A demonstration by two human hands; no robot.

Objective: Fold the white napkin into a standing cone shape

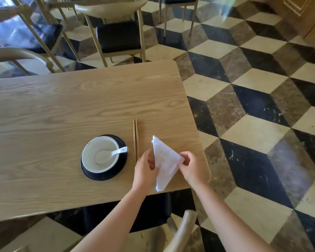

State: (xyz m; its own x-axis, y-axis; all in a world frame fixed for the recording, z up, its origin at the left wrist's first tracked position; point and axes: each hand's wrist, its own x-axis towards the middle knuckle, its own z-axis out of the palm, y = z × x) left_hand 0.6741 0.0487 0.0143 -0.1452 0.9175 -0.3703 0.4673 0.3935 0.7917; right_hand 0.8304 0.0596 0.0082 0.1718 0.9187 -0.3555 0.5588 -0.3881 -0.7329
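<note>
A person holds a white napkin [165, 163] in both hands over the near right corner of a wooden table [62, 106], using the bowl [100, 154] as the landmark: the napkin lies to the right of the bowl, beyond the chopsticks [136, 137]. The napkin is folded into a long triangle, one blunt corner pointing away from the person, a sharper tip pointing toward the table's near edge, and a third corner out to the right. The left hand [145, 170] grasps the napkin's left edge, thumb on top and fingers curled beneath the cloth. The right hand [192, 165] pinches the right corner between thumb and fingertips, the other fingers curled in. Whether the cloth rests on the wood or is lifted just clear of it cannot be told. The bowl is white and sits on a dark plate [105, 174], with a white spoon [115, 152] inside it, the handle leaning over the rim on the side toward the chopsticks. The chopsticks lie together as a pair just right of the plate, running away from the person, their near ends hidden behind the left hand. Far beyond the bowl, past the table's far edge, stands a chair [119, 36] with a dark seat on a checkered floor [253, 106]
</note>
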